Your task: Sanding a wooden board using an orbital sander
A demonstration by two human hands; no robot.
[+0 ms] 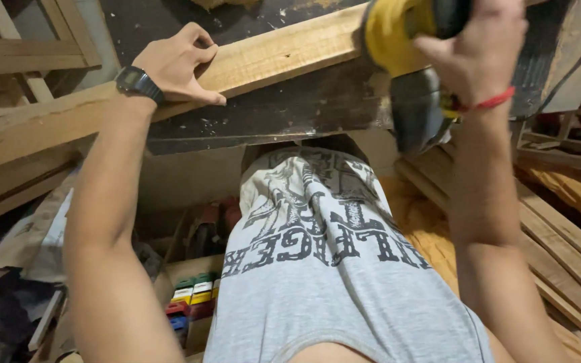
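The left hand point(181, 64) presses flat on the wooden plank point(263, 57); the right hand point(469, 47) clamps the yellow sander point(405, 60). The plank may slip if pressure weakens.

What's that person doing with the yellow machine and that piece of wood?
A person is working at a dark workbench. Their left hand, with a black watch on the wrist, presses down on a long wooden plank lying across the bench. Their right hand grips a yellow and black power tool set against the plank's end. More wooden boards are stacked on the floor nearby.
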